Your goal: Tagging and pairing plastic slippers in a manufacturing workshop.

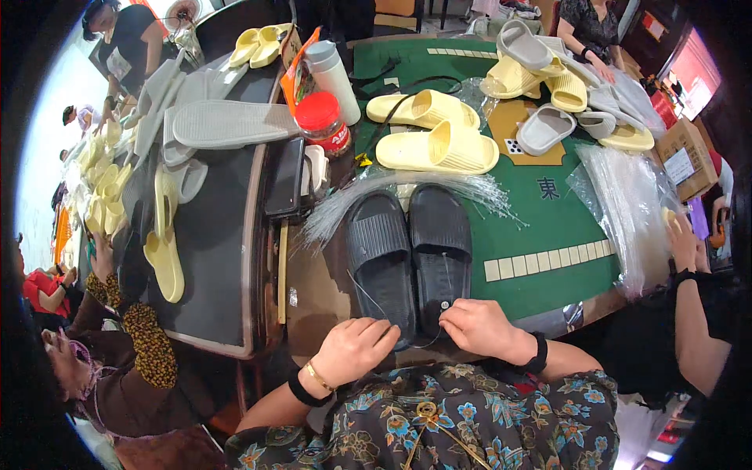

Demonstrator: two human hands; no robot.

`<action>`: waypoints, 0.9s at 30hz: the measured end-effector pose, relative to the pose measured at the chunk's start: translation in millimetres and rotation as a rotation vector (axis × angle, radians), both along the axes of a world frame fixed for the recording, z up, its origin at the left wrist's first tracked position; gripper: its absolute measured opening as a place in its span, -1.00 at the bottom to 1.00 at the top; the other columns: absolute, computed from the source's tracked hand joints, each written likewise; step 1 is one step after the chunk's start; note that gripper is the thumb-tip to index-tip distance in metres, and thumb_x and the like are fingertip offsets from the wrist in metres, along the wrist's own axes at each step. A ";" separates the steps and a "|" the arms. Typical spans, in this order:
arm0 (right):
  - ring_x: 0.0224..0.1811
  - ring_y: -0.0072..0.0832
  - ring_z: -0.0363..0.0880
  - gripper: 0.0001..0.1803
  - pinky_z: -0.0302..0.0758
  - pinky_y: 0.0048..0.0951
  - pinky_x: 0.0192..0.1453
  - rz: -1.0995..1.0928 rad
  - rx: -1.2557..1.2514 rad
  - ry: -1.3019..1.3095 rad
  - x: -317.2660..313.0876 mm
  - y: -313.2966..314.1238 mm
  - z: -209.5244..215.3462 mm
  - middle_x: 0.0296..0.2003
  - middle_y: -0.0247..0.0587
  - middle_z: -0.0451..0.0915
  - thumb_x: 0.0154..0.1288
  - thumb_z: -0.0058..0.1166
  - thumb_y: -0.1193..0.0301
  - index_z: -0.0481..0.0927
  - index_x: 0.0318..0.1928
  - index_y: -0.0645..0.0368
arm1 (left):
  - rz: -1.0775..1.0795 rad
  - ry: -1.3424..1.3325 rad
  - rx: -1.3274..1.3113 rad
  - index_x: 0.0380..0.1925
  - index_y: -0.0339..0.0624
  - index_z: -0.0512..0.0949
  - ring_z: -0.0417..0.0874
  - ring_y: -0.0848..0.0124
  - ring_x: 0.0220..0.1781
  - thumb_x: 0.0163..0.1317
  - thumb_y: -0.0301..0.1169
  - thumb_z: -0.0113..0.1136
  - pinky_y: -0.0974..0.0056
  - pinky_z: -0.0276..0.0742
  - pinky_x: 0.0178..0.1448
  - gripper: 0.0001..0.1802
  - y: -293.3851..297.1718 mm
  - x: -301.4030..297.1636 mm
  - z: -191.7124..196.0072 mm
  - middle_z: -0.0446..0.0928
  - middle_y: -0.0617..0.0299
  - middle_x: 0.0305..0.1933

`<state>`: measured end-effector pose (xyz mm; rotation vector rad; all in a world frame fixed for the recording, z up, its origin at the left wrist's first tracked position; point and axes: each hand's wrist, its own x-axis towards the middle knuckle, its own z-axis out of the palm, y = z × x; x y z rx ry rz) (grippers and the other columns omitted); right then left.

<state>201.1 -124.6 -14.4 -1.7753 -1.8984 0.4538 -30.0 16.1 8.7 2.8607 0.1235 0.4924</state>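
Observation:
A pair of black slides stands side by side in front of me, a left slide (380, 235) and a right slide (440, 223), toes away. My left hand (352, 354) is closed at the heel of the left slide, fingertips pinching a thin clear plastic strand. My right hand (487, 333) is closed at the heel of the right slide, beside a small round sticker (445, 305). A thin clear strand curves between the two hands; its end is hidden in the right fingers. Just beyond the slides lies a bundle of thin clear plastic strands (329, 213).
Yellow slides (439, 149) lie beyond the bundle. A red-lidded jar (323, 124), a white bottle (333, 82) and a phone (284, 178) stand left. Grey slides (235, 124) pile on the left table. Clear plastic bags (630, 211) lie right, near a co-worker's hand (681, 239).

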 end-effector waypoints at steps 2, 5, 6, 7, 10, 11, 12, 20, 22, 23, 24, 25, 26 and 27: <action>-0.42 -0.24 0.60 -0.89 0.55 -0.26 -0.39 0.022 -0.033 0.005 -2.2 -2.7 -1.1 -0.48 -0.22 0.55 0.18 0.17 0.37 0.62 -0.40 0.13 | -0.041 0.019 -0.029 -0.22 -0.13 0.59 0.64 0.39 -0.26 -0.04 -0.43 0.19 0.32 0.60 -0.22 -0.70 -5.7 -3.6 0.1 0.59 0.26 -0.18; -0.41 -0.22 0.61 -0.88 0.55 -0.23 -0.37 0.029 -0.055 0.011 -3.1 -2.7 -2.1 -0.48 -0.19 0.57 0.18 0.16 0.36 0.62 -0.40 0.14 | -0.124 0.031 -0.046 -0.21 -0.15 0.59 0.64 0.39 -0.24 -0.04 -0.41 0.19 0.32 0.60 -0.20 -0.69 -11.5 -4.6 7.0 0.58 0.24 -0.17; -0.40 -0.21 0.61 -0.87 0.56 -0.22 -0.37 0.022 -0.060 0.008 -2.6 -0.8 -0.1 -0.47 -0.19 0.57 0.19 0.16 0.35 0.62 -0.39 0.14 | -0.168 0.025 -0.036 -0.21 -0.17 0.59 0.64 0.39 -0.23 -0.05 -0.40 0.19 0.33 0.60 -0.20 -0.68 -12.9 -3.7 8.6 0.57 0.23 -0.18; -0.40 -0.20 0.61 -0.87 0.56 -0.22 -0.37 0.016 -0.064 0.005 -2.1 0.8 1.3 -0.47 -0.18 0.58 0.19 0.15 0.35 0.62 -0.39 0.15 | -0.178 -0.017 -0.043 -0.22 -0.19 0.59 0.64 0.40 -0.21 -0.07 -0.40 0.19 0.35 0.60 -0.19 -0.67 -14.5 -2.9 7.7 0.57 0.23 -0.18; -0.41 -0.20 0.61 -0.86 0.56 -0.22 -0.36 0.019 -0.066 -0.012 0.1 3.8 1.3 -0.47 -0.18 0.58 0.20 0.14 0.35 0.63 -0.38 0.15 | -0.193 -0.046 -0.022 -0.22 -0.19 0.59 0.64 0.40 -0.20 -0.07 -0.41 0.19 0.35 0.59 -0.20 -0.67 -18.4 1.6 15.5 0.57 0.22 -0.19; -0.41 -0.20 0.61 -0.86 0.56 -0.22 -0.36 0.023 -0.064 -0.013 0.7 5.7 1.2 -0.47 -0.18 0.58 0.20 0.14 0.35 0.63 -0.38 0.15 | -0.177 -0.048 -0.017 -0.22 -0.19 0.59 0.63 0.40 -0.22 -0.07 -0.40 0.19 0.35 0.58 -0.19 -0.67 -18.8 2.4 14.1 0.57 0.23 -0.21; -0.41 -0.20 0.61 -0.86 0.56 -0.21 -0.36 0.015 -0.089 -0.027 1.2 7.2 0.9 -0.47 -0.17 0.58 0.21 0.14 0.35 0.63 -0.38 0.15 | -0.173 -0.050 -0.015 -0.22 -0.19 0.59 0.63 0.40 -0.22 -0.07 -0.40 0.19 0.35 0.58 -0.19 -0.67 -18.4 2.8 12.9 0.57 0.23 -0.21; -0.42 -0.18 0.62 -0.86 0.57 -0.21 -0.36 -0.033 -0.027 -0.022 7.5 23.5 1.8 -0.49 -0.16 0.57 0.22 0.12 0.35 0.63 -0.37 0.15 | 0.100 0.076 0.003 -0.41 -0.12 0.53 0.54 0.39 -0.41 -0.07 -0.40 0.20 0.32 0.51 -0.32 -0.84 -16.1 4.4 0.8 0.49 0.31 -0.43; -0.42 -0.17 0.62 -0.84 0.58 -0.20 -0.35 -0.031 -0.060 -0.019 7.2 25.8 5.8 -0.49 -0.15 0.58 0.24 0.10 0.34 0.63 -0.38 0.15 | 0.091 0.057 -0.027 -0.54 -0.08 0.47 0.50 0.38 -0.48 -0.06 -0.40 0.21 0.29 0.49 -0.37 -0.90 -15.7 4.6 5.0 0.39 0.32 -0.55; -0.42 -0.17 0.62 -0.84 0.58 -0.20 -0.35 -0.030 -0.060 -0.018 6.9 24.9 5.8 -0.49 -0.15 0.58 0.24 0.10 0.34 0.63 -0.38 0.15 | 0.072 0.070 -0.052 -0.57 -0.07 0.45 0.50 0.37 -0.49 -0.06 -0.41 0.21 0.28 0.48 -0.39 -0.89 -17.1 1.6 3.9 0.37 0.31 -0.57; -0.42 -0.16 0.62 -0.83 0.58 -0.19 -0.36 -0.010 -0.104 -0.043 6.6 23.3 5.3 -0.48 -0.14 0.58 0.24 0.09 0.34 0.62 -0.40 0.15 | 0.054 0.083 -0.078 -0.61 -0.07 0.43 0.49 0.37 -0.51 -0.06 -0.42 0.22 0.27 0.48 -0.41 -0.87 -18.7 -1.2 2.9 0.35 0.31 -0.60; -0.43 -0.16 0.62 -0.82 0.58 -0.19 -0.36 0.009 -0.148 -0.069 6.0 21.6 4.7 -0.48 -0.13 0.58 0.25 0.08 0.33 0.61 -0.41 0.15 | 0.054 0.085 -0.079 -0.61 -0.07 0.43 0.49 0.37 -0.51 -0.06 -0.42 0.22 0.27 0.48 -0.41 -0.87 -20.2 -3.4 2.4 0.35 0.31 -0.60; -0.43 -0.16 0.62 -0.82 0.58 -0.19 -0.36 0.011 -0.149 -0.067 5.2 20.4 3.2 -0.48 -0.13 0.58 0.25 0.08 0.33 0.61 -0.41 0.15 | 0.057 0.100 -0.088 -0.63 -0.07 0.42 0.50 0.36 -0.51 -0.05 -0.42 0.22 0.27 0.48 -0.42 -0.86 -21.6 -5.3 1.8 0.36 0.30 -0.61; -0.42 -0.15 0.63 -0.82 0.58 -0.18 -0.36 0.018 -0.143 -0.064 4.5 19.1 1.2 -0.49 -0.13 0.58 0.25 0.08 0.33 0.60 -0.42 0.15 | 0.059 0.114 -0.096 -0.65 -0.07 0.42 0.50 0.35 -0.52 -0.05 -0.42 0.22 0.26 0.48 -0.43 -0.85 -22.7 -6.4 1.4 0.36 0.29 -0.61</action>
